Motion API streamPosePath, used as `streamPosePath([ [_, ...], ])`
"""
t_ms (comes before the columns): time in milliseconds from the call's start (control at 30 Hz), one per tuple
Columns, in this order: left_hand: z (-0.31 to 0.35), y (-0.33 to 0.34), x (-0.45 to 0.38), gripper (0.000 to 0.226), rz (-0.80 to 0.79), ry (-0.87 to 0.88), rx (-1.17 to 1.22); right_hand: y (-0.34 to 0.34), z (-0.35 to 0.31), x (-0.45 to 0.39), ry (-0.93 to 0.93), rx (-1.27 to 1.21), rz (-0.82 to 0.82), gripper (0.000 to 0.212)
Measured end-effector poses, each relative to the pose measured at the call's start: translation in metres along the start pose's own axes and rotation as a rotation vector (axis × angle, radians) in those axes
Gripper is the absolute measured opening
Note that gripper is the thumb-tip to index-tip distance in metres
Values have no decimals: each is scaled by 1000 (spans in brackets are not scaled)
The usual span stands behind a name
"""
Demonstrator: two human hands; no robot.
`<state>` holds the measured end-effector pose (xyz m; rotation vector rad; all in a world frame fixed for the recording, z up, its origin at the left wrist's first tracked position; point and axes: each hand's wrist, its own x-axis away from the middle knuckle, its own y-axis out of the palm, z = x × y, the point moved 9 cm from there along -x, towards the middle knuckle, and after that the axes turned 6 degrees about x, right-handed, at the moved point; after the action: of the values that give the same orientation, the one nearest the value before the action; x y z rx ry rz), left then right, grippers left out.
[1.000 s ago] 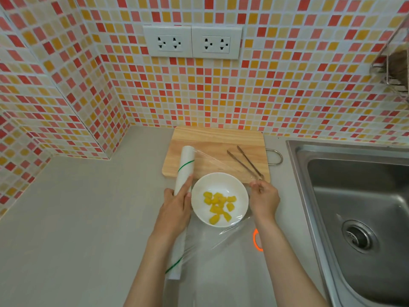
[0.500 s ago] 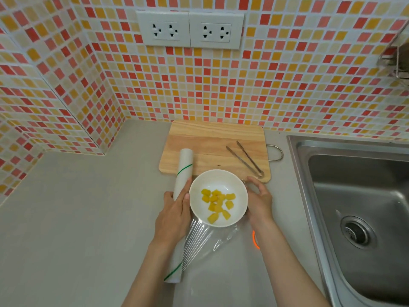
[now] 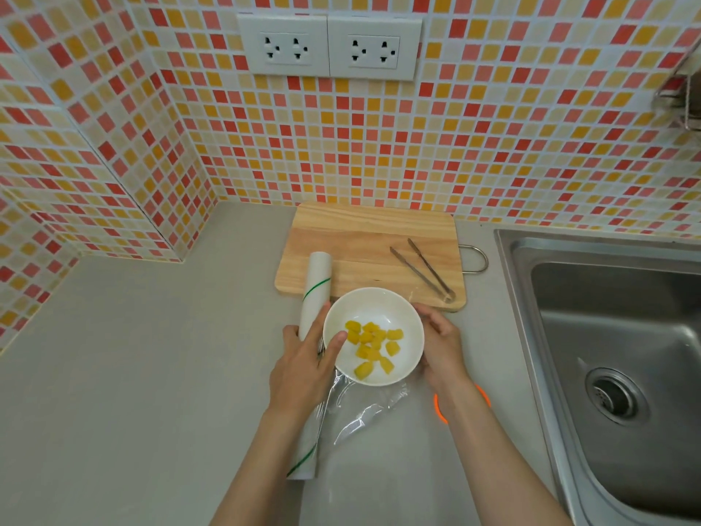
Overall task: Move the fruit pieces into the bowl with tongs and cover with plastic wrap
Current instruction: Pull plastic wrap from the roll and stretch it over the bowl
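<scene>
A white bowl (image 3: 373, 303) holds several yellow fruit pieces (image 3: 373, 347) and stands on the counter in front of the cutting board. My left hand (image 3: 303, 368) rests on the plastic wrap roll (image 3: 314, 294), with its thumb against the bowl's left rim. My right hand (image 3: 440, 345) cups the bowl's right side. Clear film (image 3: 364, 411) from the roll lies crumpled on the counter under and in front of the bowl. Metal tongs (image 3: 425, 269) lie on the wooden cutting board (image 3: 356, 241).
A steel sink (image 3: 614, 336) takes up the right side. An orange ring (image 3: 440, 406) lies on the counter under my right wrist. The tiled wall with two sockets (image 3: 330, 47) runs behind the board and wraps round the left corner.
The stretched film has come down from over the bowl and now lies bunched beneath it. My right hand moved from the film's far edge to the bowl's side; my left thumb reached the rim.
</scene>
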<state>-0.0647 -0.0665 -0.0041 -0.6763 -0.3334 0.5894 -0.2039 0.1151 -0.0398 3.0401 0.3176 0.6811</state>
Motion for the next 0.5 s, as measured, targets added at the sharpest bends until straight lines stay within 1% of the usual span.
streamPosePath([
  [67, 0, 1, 1, 64, 2, -6, -19, -1, 5, 0, 44, 11, 9, 20],
  [167, 1, -1, 2, 64, 24, -4, -52, -6, 11, -3, 82, 51, 63, 23],
  [267, 1, -2, 3, 64, 40, -6, -61, -12, 13, -7, 65, 134, 129, 30],
  [367, 2, -2, 2, 64, 31, 3, -69, -16, 13, -11, 44, 228, 142, 28],
  [433, 1, -3, 1, 63, 24, 10, -75, -20, 4, -13, -31, 349, 178, 21],
  [500, 0, -4, 0, 62, 17, 9, -77, -30, -20, -8, -226, 496, 301, 30],
])
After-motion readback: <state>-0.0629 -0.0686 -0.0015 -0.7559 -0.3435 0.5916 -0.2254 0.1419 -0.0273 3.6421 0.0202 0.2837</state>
